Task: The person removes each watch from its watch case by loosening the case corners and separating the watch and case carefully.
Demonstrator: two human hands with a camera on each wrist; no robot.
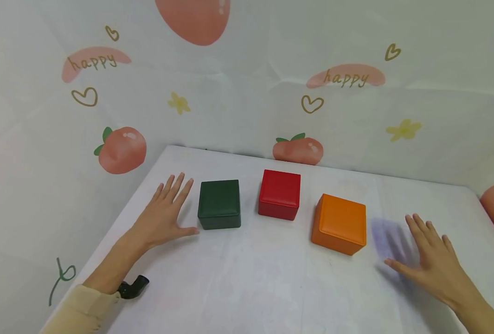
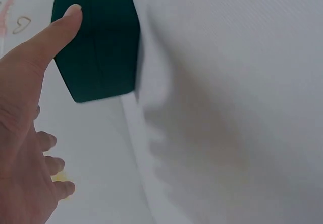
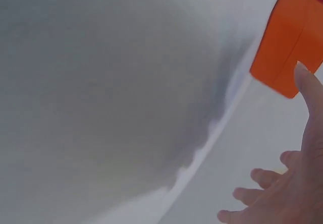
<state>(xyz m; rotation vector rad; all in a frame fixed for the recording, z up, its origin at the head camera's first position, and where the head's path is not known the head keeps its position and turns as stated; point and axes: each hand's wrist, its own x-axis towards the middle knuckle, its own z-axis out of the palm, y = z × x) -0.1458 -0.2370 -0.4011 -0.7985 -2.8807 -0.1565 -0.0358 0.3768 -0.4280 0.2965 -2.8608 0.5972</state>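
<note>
Three small lidded boxes stand on the white table, all with lids down: a green box [image 1: 219, 204] on the left, a red box [image 1: 279, 194] in the middle and an orange box [image 1: 340, 224] on the right. Just left of the green box, my left hand [image 1: 163, 215] is spread above the table and holds nothing; its thumb points at the box. In the left wrist view that thumb overlaps the green box [image 2: 101, 47]; contact cannot be told. My right hand [image 1: 432, 262] is likewise spread and holds nothing, right of the orange box [image 3: 287, 42].
A black curved object [image 1: 133, 287] lies by my left forearm, partly hidden by it. A bluish-purple patch [image 1: 390, 239] marks the tabletop beside my right hand. Behind the table [image 1: 272, 287] hangs a white cloth [image 1: 238, 93] printed with fruit, hearts and lettering.
</note>
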